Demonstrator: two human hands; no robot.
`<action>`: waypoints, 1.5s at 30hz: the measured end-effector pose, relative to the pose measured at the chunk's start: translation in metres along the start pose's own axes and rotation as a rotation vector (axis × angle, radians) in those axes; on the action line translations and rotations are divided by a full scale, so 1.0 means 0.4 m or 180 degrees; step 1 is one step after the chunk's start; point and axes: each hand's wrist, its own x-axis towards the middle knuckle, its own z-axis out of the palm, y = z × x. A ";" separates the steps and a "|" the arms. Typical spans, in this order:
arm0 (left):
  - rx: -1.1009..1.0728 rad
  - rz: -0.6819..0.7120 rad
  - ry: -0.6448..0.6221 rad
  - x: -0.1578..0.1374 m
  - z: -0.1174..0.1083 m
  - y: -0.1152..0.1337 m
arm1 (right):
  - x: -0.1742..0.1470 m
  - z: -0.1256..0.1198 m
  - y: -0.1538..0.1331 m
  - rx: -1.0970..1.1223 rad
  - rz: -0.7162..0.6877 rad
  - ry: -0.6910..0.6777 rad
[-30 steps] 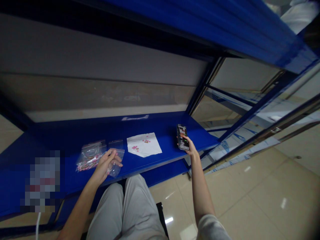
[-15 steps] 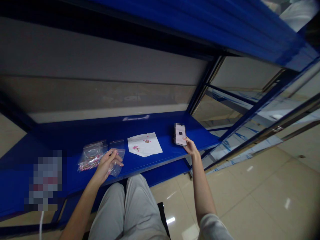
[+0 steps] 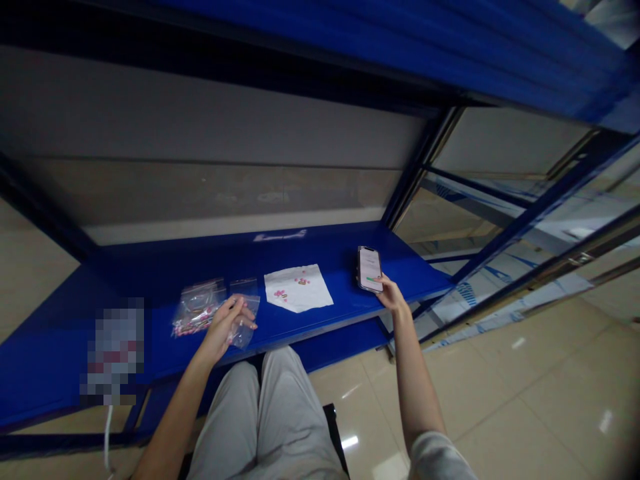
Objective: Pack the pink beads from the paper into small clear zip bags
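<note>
- Blue surface (image 3: 340, 247) spans the head view, white sheet (image 3: 303, 301) near its middle.
- Left hand (image 3: 227, 327): half-curled against a clear bag (image 3: 244, 337) at its 3 o'clock, grip unclear; bagged pink pieces (image 3: 187, 327) lie at 9 o'clock.
- Right hand (image 3: 393, 295): wrapped around a phone (image 3: 370, 263) at its 11 o'clock.

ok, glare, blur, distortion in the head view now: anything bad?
Head view: dim, glare spots on the floor, bright streak on the table; head view, phone: screen text too small to read; head view, left: a pixelated patch; head view, edges: wide-angle stretch, soft corners.
</note>
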 end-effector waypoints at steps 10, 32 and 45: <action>-0.0055 -0.0027 0.0047 -0.003 -0.003 0.001 | 0.005 0.000 0.001 0.0075 0.0088 0.0157; -0.0158 -0.0069 0.0017 0.003 -0.008 -0.007 | 0.004 -0.009 -0.008 -0.0124 -0.0082 0.0233; -0.0288 -0.0066 0.0163 -0.003 -0.004 -0.008 | 0.000 -0.012 0.001 -0.0276 -0.0145 0.0229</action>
